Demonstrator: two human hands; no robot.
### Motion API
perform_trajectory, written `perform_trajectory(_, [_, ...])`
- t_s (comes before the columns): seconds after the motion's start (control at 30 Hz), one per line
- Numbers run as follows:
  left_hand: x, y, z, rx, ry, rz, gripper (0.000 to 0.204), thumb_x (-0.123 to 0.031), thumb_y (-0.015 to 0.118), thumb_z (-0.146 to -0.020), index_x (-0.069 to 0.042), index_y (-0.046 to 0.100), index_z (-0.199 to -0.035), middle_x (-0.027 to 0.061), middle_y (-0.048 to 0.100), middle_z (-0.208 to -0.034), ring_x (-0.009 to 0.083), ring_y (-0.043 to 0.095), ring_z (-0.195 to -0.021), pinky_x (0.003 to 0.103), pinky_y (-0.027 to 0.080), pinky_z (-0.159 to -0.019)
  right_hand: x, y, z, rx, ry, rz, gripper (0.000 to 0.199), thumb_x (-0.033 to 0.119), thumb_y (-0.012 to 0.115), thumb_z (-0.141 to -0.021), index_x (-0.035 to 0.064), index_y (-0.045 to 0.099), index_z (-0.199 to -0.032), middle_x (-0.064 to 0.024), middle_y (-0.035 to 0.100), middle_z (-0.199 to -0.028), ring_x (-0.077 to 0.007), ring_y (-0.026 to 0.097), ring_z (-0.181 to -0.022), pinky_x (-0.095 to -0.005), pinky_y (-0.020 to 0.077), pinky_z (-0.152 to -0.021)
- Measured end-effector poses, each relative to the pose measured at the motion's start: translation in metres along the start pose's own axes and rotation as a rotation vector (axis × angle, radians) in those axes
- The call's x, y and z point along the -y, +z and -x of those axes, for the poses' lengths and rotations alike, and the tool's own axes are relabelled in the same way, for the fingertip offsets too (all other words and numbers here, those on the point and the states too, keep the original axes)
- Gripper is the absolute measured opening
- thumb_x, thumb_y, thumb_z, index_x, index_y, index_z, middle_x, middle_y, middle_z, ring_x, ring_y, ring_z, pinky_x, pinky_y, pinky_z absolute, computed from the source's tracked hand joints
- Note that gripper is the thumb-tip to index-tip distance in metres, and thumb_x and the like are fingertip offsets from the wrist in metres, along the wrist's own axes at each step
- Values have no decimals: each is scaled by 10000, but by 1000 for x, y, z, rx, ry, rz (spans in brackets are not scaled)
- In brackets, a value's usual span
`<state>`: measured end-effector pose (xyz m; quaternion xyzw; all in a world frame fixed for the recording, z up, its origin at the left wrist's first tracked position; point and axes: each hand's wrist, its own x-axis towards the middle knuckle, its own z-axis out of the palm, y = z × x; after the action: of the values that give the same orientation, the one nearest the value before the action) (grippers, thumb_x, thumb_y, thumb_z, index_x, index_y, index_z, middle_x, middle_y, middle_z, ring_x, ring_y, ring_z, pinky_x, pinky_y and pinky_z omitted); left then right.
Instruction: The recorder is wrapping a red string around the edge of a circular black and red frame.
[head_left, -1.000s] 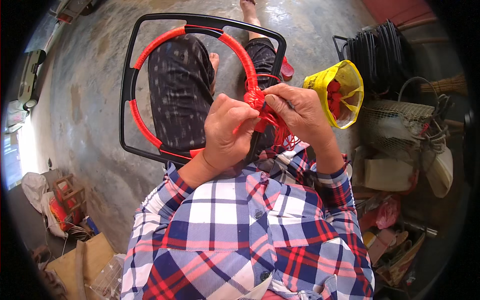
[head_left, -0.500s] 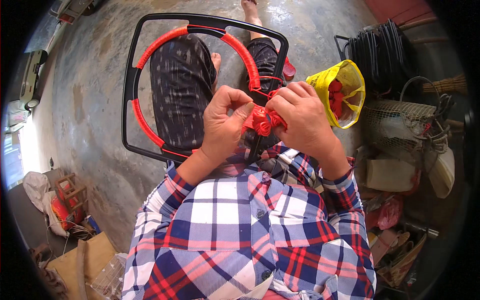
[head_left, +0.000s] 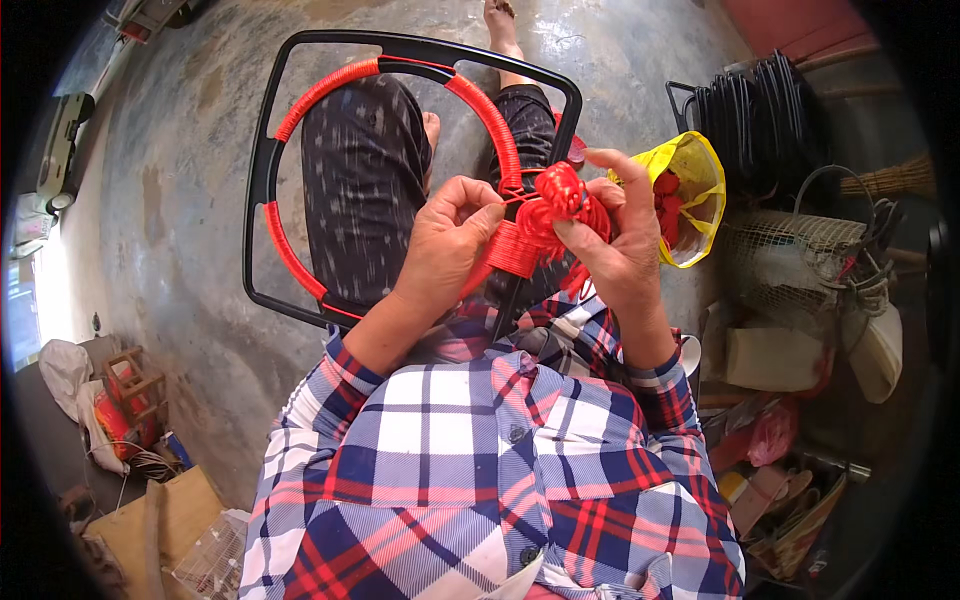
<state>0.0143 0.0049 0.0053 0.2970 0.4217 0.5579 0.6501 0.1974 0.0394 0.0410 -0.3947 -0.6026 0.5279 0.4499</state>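
Cord, bright red and glossy, fills the space between my two hands. My left grip [head_left: 450,240] is narrow, thumb and forefinger pinched together on a thin red strand [head_left: 518,199] that runs to the bundle beside it. My right grip [head_left: 625,235] holds that looped cord bundle [head_left: 560,195], thumb against its near side, while the forefinger stands raised and curved, clear of the cord; the other fingers are partly hidden, so I cannot tell exactly how they close.

The bundle sits at the right side of a black frame [head_left: 263,185], just in front of its bar. This rounded, four-sided frame rests across my lap, with a ring inside it, and my left leg in dark patterned trousers [head_left: 350,190] shows through the opening. Tight red wrapping [head_left: 486,108] covers long stretches of the ring, with bare black between them. Just below the bundle, a broad wrapped band [head_left: 512,252] meets the frame's right bar.

Beyond my right grip stands a yellow bag [head_left: 719,215], open at the top, with red pieces [head_left: 667,190] inside. Past it, black frames [head_left: 755,110] stand stacked together, and a mesh basket [head_left: 790,245] lies nearer to me. Smooth grey floor [head_left: 200,290] spreads out to the left, where a wooden board [head_left: 200,505] lies near the lower corner.
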Motion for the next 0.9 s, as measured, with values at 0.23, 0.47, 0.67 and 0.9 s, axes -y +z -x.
perform_trajectory(0.23, [-2, 0, 0, -5, -64, 8, 50, -100, 584, -949, -63, 554, -935, -35, 540, -876, 36, 474, -737, 180, 403, -676, 11, -12, -3, 253, -189, -69, 314, 111, 685, -717, 19, 663, -1016, -162, 450, -1326, -256, 426, -1263, -379, 319, -1068])
perform_trajectory(0.47, [-5, 4, 0, 13, -16, 21, 32, -48, 562, -952, -56, 541, -930, -43, 518, -813, 26, 473, -727, 172, 415, -663, 4, -25, 2, 196, -231, -496, 363, 266, 707, -718, 48, 664, -1005, -203, 519, -1287, -334, 387, -1318, -514, 221, -1100])
perform_trajectory(0.67, [-11, 10, 3, 29, -106, 168, 57, -23, 549, -948, -52, 531, -993, 2, 536, -921, 47, 490, -797, 192, 444, -728, -7, -42, 1, 506, -352, -583, 446, 398, 626, -757, 34, 638, -1016, -215, 583, -1164, -385, 443, -1244, -531, 287, -1060])
perform_trajectory(0.9, [-1, 5, 1, -63, 226, -460, 387, -19, 648, -847, -30, 515, -1210, 42, 532, -1059, 84, 505, -849, 229, 472, -724, -22, -32, 7, -31, 82, -573, 395, 46, 525, -828, -38, 564, -1211, -148, 603, -1154, -238, 591, -1074, -364, 444, -968])
